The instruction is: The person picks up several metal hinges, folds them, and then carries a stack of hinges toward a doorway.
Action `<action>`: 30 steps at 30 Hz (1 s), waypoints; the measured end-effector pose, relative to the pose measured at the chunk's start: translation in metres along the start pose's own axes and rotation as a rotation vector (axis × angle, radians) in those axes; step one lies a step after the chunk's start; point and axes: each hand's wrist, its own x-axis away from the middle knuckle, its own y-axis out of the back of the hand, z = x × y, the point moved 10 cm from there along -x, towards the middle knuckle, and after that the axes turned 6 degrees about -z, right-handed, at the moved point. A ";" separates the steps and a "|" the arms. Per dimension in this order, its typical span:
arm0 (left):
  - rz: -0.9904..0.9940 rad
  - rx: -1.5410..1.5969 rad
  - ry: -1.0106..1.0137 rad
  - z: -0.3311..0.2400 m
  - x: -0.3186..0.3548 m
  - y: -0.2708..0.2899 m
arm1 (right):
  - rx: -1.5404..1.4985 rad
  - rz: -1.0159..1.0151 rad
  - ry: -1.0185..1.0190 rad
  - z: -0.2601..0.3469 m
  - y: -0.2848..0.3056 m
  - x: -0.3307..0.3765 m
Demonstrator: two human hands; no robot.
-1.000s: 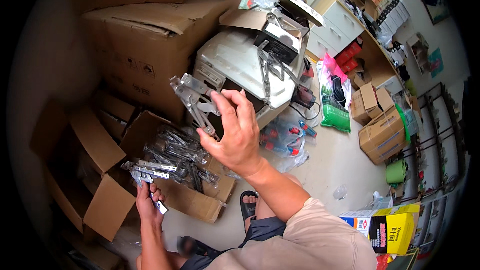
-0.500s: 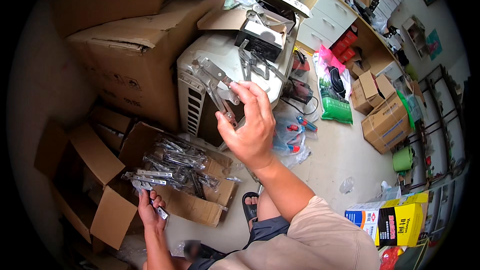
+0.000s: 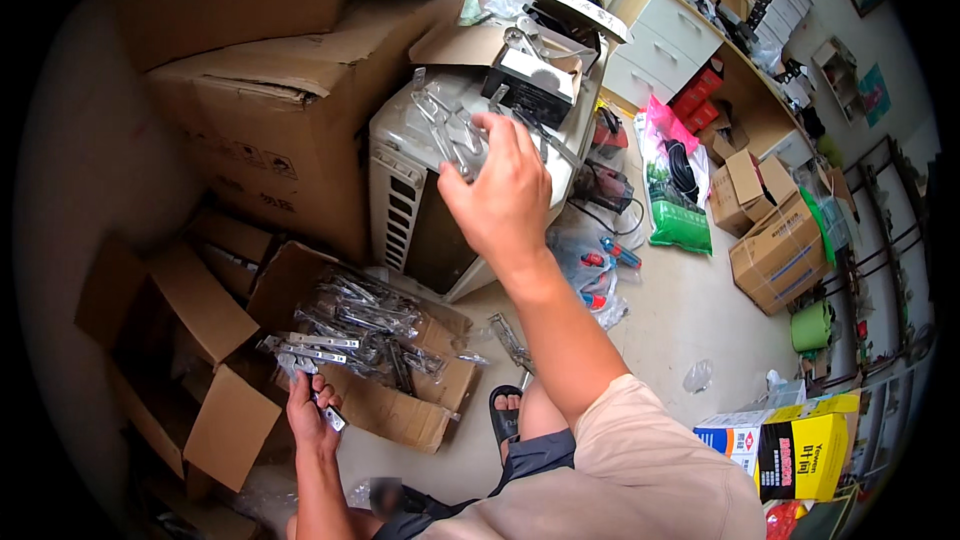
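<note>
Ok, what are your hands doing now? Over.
Right hand holds bagged metal brackets over the white appliance. Left hand grips another bracket at the open box.

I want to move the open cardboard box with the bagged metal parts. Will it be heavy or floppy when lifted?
Probably heavy for its size: the open cardboard box is heaped with bagged metal parts. Its flaps hang loose, so the walls may sag. The clear bags look slippery and could slide out.

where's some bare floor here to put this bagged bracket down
Bare floor lies between the green bag, the taped box and your knee. Crowded: the white unit's top under your right hand, and the open box of brackets by your left hand.
</note>
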 end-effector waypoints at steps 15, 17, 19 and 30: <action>0.020 -0.070 0.020 -0.004 0.006 -0.001 | 0.256 0.201 -0.191 -0.033 -0.064 -0.036; 0.047 -0.039 0.032 -0.002 0.007 -0.015 | 0.210 0.172 -0.135 -0.028 -0.057 -0.040; 0.036 -0.023 0.036 -0.004 0.007 -0.010 | 0.178 0.125 -0.095 -0.029 -0.048 -0.036; 0.027 -0.001 0.032 -0.007 0.005 -0.006 | 0.364 0.500 -0.308 -0.112 -0.013 -0.003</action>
